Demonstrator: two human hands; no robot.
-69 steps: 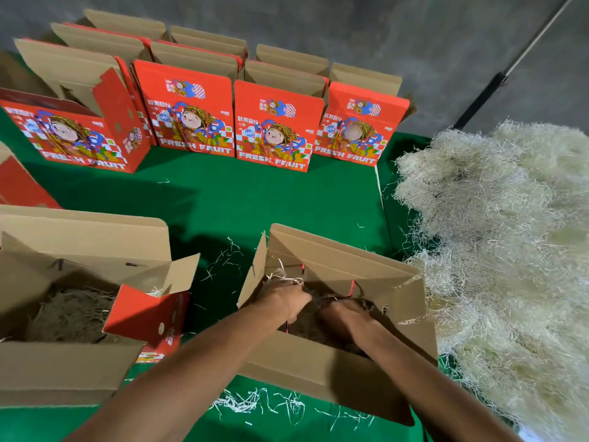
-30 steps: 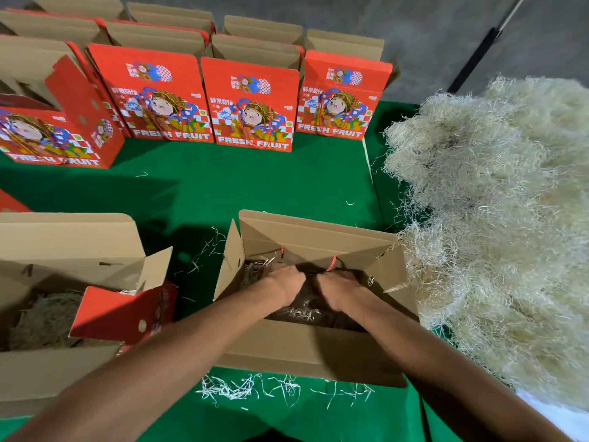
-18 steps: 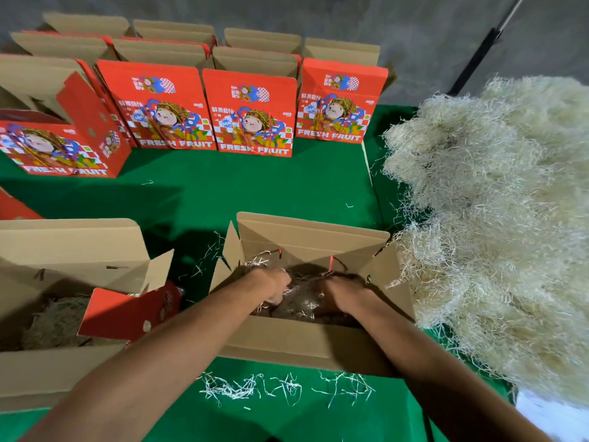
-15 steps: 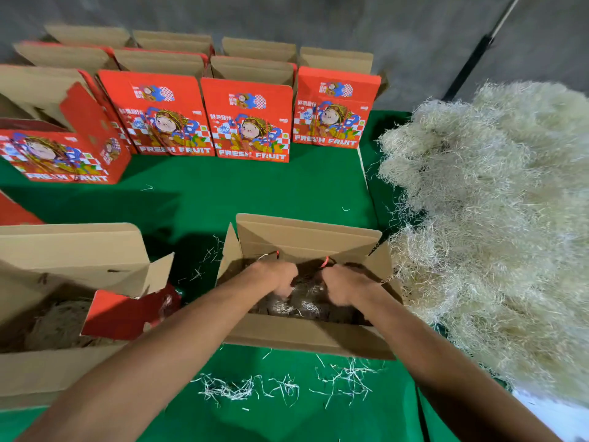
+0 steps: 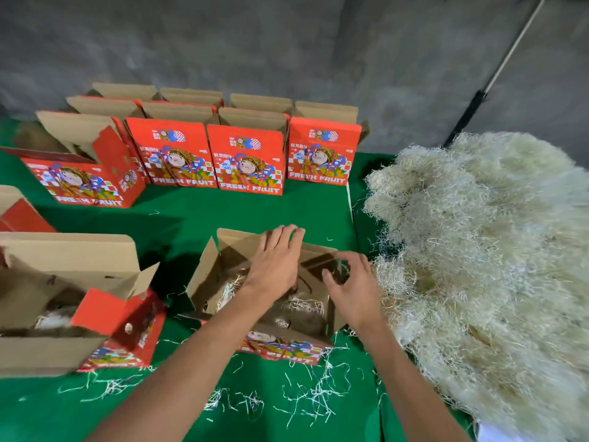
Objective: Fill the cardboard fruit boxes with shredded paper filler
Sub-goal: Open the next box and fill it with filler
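An open cardboard fruit box stands on the green table in front of me, its red printed front facing me. A thin layer of shredded paper lies inside it. My left hand lies flat with straight fingers on the inner side of the back flap, fingertips at its top edge. My right hand hovers at the box's right side flap, thumb and fingers curved and apart, holding nothing that I can see. A big pile of pale shredded paper lies right beside the box.
A second open box with filler inside stands at the left. Several upright red fruit boxes line the back of the green table. Loose shreds litter the front. A dark pole leans against the grey wall.
Both hands have come up out of the box, where they were pressing filler down. The left now lies on the back flap and the right is at the right flap.
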